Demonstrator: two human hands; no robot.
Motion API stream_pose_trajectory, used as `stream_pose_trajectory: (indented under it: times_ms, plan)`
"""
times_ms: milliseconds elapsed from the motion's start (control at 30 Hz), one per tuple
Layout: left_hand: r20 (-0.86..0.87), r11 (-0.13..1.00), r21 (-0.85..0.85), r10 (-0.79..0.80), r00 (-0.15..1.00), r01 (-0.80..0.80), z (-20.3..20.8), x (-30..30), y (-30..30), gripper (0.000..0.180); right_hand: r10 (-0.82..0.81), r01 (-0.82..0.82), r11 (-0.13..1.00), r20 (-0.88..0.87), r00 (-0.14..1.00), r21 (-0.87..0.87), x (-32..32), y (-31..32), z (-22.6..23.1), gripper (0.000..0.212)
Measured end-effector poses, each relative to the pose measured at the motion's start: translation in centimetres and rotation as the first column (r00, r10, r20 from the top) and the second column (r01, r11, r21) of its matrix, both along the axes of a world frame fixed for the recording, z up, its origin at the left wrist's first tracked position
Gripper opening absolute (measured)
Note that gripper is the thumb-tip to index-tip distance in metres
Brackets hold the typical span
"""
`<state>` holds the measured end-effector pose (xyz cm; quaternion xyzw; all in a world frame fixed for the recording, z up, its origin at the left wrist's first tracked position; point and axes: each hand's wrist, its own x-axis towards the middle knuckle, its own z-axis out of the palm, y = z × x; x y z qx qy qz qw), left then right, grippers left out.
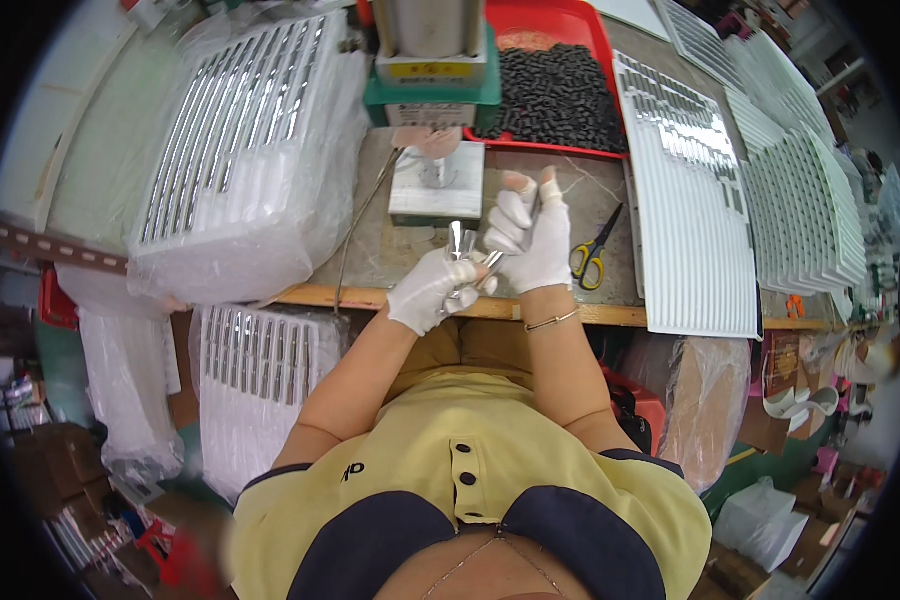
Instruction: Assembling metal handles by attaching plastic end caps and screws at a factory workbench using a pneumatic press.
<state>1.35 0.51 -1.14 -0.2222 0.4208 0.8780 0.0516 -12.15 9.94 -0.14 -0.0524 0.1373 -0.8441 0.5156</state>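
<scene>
My left hand, in a white glove with bare fingertips, is closed around shiny silver tube-like pieces. One silver tube stands up from its fingers; a second silver piece points toward my right hand. My right hand, gloved alike, is beside it with the fingers curled and the thumb raised. What it holds, if anything, is hidden by the fingers. Just beyond both hands is a press with a pale metal block at its base.
A red tray of small black parts lies behind. Yellow-and-black scissors rest right of my hands. White racks of silver tubes stand left and right. A thin rod leans near the press; the wooden table edge runs in front.
</scene>
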Motion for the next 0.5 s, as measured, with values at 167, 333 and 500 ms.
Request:
stream_pose_trajectory:
  times_ms: [167, 333, 500]
  plan:
    - [-0.083, 0.273, -0.958, 0.033, 0.996, -0.089, 0.9, 1.4, 0.4, 0.018, -0.235, 0.305, 0.868, -0.218, 0.947, 0.391, 2.4, -0.9, 1.8, 0.051]
    - [-0.03, -0.054, -0.998, 0.118, 0.993, -0.023, 1.4, 5.6, 1.1, 0.016, -0.358, 0.665, 0.623, -0.605, 0.711, 0.412, 4.4, -1.3, 2.1, 0.049]
    - [0.313, 0.282, -0.938, 0.437, 0.843, 0.202, 2.2, 18.0, -1.9, 0.026, -0.414, 0.717, 0.509, -0.594, 0.689, 0.476, 3.8, -0.4, 2.0, 0.045]
